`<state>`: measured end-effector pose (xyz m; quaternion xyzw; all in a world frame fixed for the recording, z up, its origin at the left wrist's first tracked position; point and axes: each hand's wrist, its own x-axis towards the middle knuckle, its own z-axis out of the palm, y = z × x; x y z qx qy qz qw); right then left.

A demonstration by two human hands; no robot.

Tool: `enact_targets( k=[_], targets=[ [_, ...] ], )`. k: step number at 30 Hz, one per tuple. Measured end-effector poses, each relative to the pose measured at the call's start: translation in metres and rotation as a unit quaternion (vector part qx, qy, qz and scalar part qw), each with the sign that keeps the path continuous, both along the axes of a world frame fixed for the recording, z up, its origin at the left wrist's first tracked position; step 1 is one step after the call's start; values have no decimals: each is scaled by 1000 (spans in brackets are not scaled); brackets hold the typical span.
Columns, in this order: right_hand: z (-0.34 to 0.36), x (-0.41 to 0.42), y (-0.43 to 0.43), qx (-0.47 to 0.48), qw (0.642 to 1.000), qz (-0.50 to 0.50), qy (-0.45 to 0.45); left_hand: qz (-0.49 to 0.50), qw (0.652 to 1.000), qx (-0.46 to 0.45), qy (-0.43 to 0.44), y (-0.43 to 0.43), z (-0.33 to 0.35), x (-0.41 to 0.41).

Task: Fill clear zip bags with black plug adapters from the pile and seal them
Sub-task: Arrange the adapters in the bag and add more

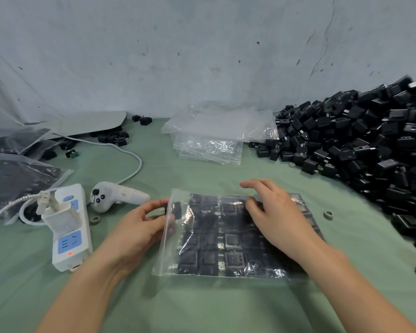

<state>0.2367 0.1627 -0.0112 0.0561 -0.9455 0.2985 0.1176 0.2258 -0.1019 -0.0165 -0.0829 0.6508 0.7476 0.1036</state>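
Zip bag (175,255), clear and lying flat on the green worktop (202,306), is what we find nearest us, packed with rows of black plug adapters (233,240). Its mouth faces left and looks unsealed. At that mouth we see the left hand (139,227) pinching one loose adapter (161,211), fingers curled round it. The right hand (276,215) rests on the bag's far part, its fingers pressing on the plastic and gripping nothing; the two hands are apart. Left of the bag we find a white power strip (70,239) and a white controller (118,197). Farther back lies a stack of empty bags (209,143), and to its right the big pile (370,145) of adapters reaches the wall (202,44).
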Motion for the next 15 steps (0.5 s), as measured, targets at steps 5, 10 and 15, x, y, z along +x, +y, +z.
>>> enact_targets(
  k=[5, 10, 15],
  targets=[
    [-1, 0, -2, 12, 1000, 9, 9, -20, 999, 34, -7, 1, 3, 1],
    [-2, 1, -7, 39, 999, 23, 9, -17, 993, 115, -35, 4, 6, -2],
    [-2, 2, -10, 69, 997, 30, 2, 27, 995, 96, -11, 11, 5, -1]
  ],
)
